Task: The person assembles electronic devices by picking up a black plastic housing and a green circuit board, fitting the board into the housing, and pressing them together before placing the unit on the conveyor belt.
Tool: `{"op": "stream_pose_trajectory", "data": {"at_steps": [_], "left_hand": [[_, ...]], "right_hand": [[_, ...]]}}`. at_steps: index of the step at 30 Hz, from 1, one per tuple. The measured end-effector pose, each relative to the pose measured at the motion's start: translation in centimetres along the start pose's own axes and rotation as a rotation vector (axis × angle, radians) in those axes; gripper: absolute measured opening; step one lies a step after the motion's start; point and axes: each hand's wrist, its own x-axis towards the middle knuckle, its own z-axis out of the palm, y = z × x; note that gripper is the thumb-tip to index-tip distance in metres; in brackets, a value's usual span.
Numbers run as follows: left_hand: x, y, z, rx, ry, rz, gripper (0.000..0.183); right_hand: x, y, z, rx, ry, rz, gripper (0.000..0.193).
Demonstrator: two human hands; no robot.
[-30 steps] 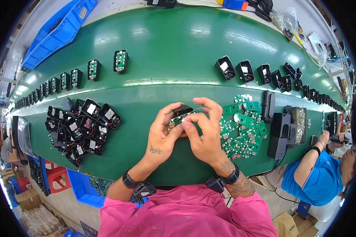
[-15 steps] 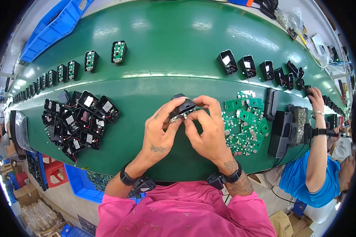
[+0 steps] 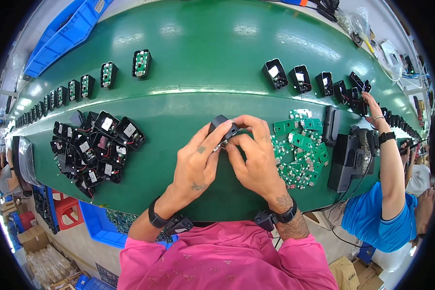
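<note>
A small black plastic housing (image 3: 218,122) is held between my two hands over the middle of the green bench. My left hand (image 3: 194,155) is closed around its left side, thumb below and fingers over the top. On the other side my right hand (image 3: 252,153) is closed too, its fingertips pinching at the lower edge, where a bit of circuit board or metal shows. The housing's inside is hidden by my fingers. Loose green circuit boards (image 3: 300,141) lie in a heap to the right. To the left sits a pile of open black housings (image 3: 85,148) with wires.
Housings with boards fitted (image 3: 141,64) stand in a row at far left. More open housings (image 3: 274,73) line the far right, where a co-worker's hand (image 3: 373,108) reaches. A black device (image 3: 342,162) stands right of the boards; a blue crate (image 3: 65,36) sits far left.
The housing has tilted in my hands, so its board edge shows less. My fingers have shifted slightly around it. The co-worker's hand has moved up and left toward the far-right housings.
</note>
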Motion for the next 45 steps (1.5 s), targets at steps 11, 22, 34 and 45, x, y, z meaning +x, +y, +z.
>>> {"op": "stream_pose_trajectory", "data": {"at_steps": [11,22,34,45], "left_hand": [[0.1,0.4,0.6,-0.490,0.105,-0.270,0.049],[0.0,0.9,-0.2,-0.614,0.008,-0.351,0.062],[-0.2,0.8,0.2,-0.517,0.011,-0.229,0.057],[-0.6,0.5,0.4,-0.397,0.164,-0.133,0.051]], "right_hand": [[-0.2,-1.0,-0.1,0.052,0.185,0.156,0.007],[-0.9,-1.2,-0.4,0.154,0.177,0.147,0.015],[-1.2,-0.6,-1.2,0.583,0.061,0.380,0.023],[-1.1,-1.7,-0.8,0.468,-0.134,0.295,0.024]]}}
